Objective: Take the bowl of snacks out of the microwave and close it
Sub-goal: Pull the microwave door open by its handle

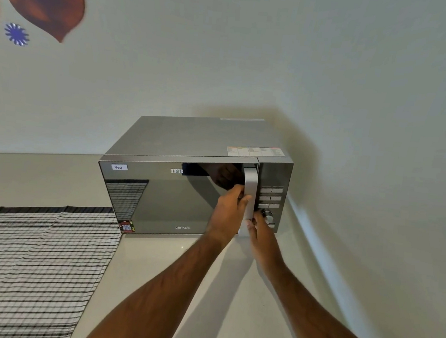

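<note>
At 12 o'clock on counter (231, 292): silver mirrored-door microwave (177, 180), door shut
Left hand (228, 213): gripping vertical silver handle (249, 193)
Right hand (261, 235): curled round handle's foot

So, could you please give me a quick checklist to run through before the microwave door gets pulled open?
1. Door shut at present: the microwave door sits flush. Ok.
2. Grip on the handle: left hand wraps its middle. Ok.
3. Right hand placement: at the handle's lower end, beside the dial. Ok.
4. Swing path: the striped cloth lies left, on the counter; its corner nears the door. Cannot tell.
5. Bowl inside: mirrored door hides it. Cannot tell.
</note>
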### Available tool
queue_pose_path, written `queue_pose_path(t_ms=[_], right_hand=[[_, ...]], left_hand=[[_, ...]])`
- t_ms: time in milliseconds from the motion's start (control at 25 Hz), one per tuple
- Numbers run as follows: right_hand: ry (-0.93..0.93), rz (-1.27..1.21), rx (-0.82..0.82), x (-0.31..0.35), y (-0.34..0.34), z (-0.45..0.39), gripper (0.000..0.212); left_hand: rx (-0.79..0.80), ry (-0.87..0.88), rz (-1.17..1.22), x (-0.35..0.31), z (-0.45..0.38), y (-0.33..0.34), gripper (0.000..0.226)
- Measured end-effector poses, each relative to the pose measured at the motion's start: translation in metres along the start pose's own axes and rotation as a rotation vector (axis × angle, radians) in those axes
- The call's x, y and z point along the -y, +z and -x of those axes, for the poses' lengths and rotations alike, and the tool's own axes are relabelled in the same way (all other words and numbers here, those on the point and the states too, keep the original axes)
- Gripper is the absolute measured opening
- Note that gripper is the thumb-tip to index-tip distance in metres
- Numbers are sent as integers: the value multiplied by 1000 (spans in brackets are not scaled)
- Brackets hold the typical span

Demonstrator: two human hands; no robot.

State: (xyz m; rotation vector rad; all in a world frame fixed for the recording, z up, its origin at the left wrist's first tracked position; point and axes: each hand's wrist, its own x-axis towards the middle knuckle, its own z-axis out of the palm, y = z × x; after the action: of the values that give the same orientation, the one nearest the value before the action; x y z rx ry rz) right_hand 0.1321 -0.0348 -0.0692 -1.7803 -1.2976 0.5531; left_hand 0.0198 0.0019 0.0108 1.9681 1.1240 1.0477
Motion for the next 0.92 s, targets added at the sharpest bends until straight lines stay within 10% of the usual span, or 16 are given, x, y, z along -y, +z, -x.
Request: queue_pose_path(t_ms=[920], right_hand=[[-210,-1,-59,-11,-3,89,39]], left_hand=[[-37,90,-33,0,78,-30,31]])
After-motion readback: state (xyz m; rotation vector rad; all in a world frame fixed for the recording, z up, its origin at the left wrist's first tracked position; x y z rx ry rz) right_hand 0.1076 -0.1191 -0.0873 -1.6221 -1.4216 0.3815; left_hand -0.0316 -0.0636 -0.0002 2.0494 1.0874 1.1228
